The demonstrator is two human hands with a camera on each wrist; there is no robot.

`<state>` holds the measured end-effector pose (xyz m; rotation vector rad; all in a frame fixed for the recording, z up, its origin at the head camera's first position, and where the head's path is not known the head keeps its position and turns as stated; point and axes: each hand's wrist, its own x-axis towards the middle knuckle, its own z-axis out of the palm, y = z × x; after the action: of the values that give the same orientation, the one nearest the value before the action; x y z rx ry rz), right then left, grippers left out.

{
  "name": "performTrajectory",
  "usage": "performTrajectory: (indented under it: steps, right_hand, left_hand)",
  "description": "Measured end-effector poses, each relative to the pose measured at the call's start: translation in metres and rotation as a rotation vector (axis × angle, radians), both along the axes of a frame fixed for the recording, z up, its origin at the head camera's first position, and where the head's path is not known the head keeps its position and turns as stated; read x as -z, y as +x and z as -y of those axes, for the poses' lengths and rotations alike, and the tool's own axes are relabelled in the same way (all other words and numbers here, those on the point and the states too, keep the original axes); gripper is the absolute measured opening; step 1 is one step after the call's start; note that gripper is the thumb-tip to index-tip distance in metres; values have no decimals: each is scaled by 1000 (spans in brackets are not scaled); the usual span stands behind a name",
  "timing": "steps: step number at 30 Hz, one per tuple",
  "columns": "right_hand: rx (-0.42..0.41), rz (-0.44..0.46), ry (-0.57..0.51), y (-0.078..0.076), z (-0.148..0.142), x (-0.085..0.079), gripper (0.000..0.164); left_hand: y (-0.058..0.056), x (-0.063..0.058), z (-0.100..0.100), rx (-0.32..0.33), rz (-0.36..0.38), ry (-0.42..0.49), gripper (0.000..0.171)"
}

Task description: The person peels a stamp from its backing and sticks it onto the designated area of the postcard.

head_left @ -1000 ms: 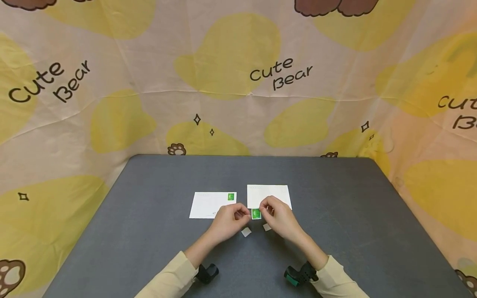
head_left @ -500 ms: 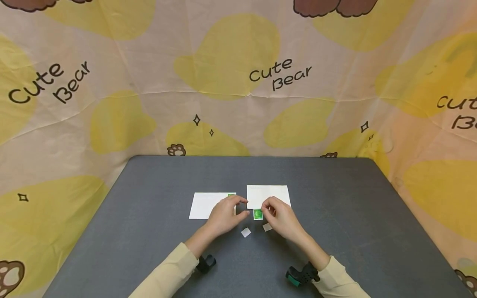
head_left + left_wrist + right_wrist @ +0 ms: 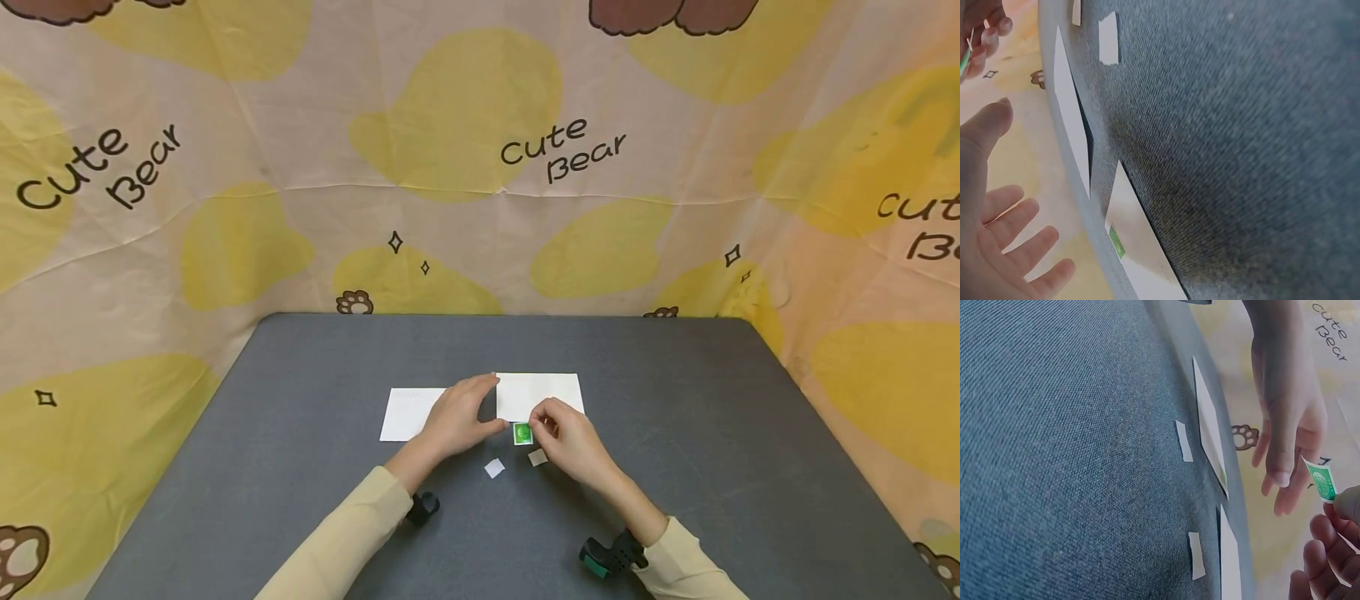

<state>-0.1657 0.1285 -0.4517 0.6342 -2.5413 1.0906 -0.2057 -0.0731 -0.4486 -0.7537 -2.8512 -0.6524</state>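
Between thumb and forefinger my right hand (image 3: 567, 437) pinches a green postage stamp (image 3: 1321, 480) by its edge, raised above the table. My left hand (image 3: 457, 418) is held with fingers spread and holds nothing; its fingertips reach the left edge of the right white envelope (image 3: 528, 396) in the head view. Under that hand, partly hidden, lies the left white envelope (image 3: 408, 413). A green stamp (image 3: 1116, 242) sits near a corner of it in the left wrist view.
Two small pale paper squares lie on the grey table (image 3: 337, 500): a white square (image 3: 494, 468) and a beige square (image 3: 537, 457) nearer the right hand. A patterned cloth (image 3: 450, 167) hangs behind the table.
My left hand has let go of the stamp, opened its fingers and moved up toward the right envelope, covering the left one's stamp. The right hand has shifted slightly right with its stamp.
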Motion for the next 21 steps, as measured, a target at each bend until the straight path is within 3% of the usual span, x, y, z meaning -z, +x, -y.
performTrajectory:
  steps: [11,21]
  right_hand:
    - [6,1,29,0,-4,2,13]
    - [12,9,27,1,-6,2,15]
  left_hand:
    - [-15,3,-4,2,69,-120,79]
    - [-26,4,-9,7,79,-199,82]
